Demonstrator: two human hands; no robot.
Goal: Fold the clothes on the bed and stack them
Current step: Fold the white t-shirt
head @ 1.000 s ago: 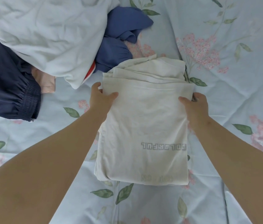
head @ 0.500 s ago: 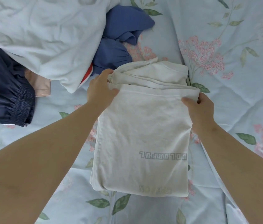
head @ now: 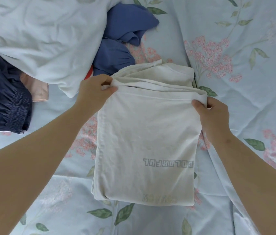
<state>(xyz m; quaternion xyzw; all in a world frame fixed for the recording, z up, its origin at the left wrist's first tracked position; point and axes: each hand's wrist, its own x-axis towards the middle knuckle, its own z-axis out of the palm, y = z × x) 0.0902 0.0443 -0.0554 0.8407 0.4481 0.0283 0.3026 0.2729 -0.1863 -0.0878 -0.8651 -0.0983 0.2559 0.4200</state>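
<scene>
Floral bedsheet [head: 235, 99], pale crumpled garment [head: 40, 36] upper left, navy shorts [head: 1, 102] far left, blue garment [head: 122, 39] beside it, folded cream T-shirt [head: 147, 141] centre on sheet, left hand [head: 94, 92] pinching its far-left corner, right hand [head: 213, 116] gripping its far-right corner, hands apart.

folded garment [head: 144, 133] on bed [head: 235, 102], clothes pile [head: 40, 39] behind it, leftward
</scene>
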